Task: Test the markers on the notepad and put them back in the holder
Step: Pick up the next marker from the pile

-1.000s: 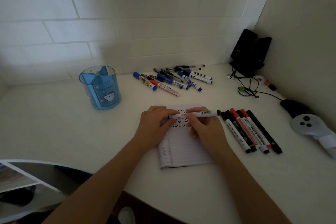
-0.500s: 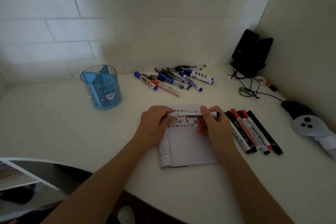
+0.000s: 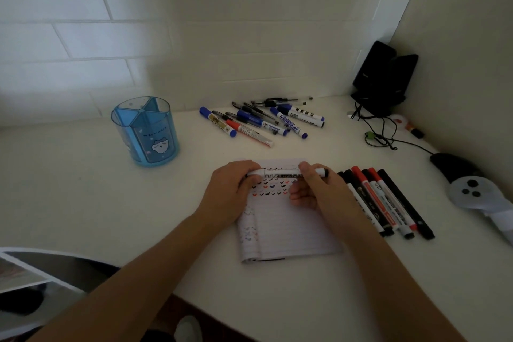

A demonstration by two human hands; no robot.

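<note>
A white whiteboard marker lies level above the top of the lined notepad, held at both ends. My left hand grips its left end, which is hidden in the fingers. My right hand pinches the right end near the black tip. Rows of small coloured check marks cover the notepad's top lines. The blue see-through holder stands to the left, with nothing visible in its compartments.
A loose pile of blue and red markers and pens lies behind the notepad. Several black and red markers lie side by side to its right. Black speakers, cables and a white controller fill the right corner.
The marker has shifted a little to the left while staying level, and my hands have drawn slightly closer along it.
</note>
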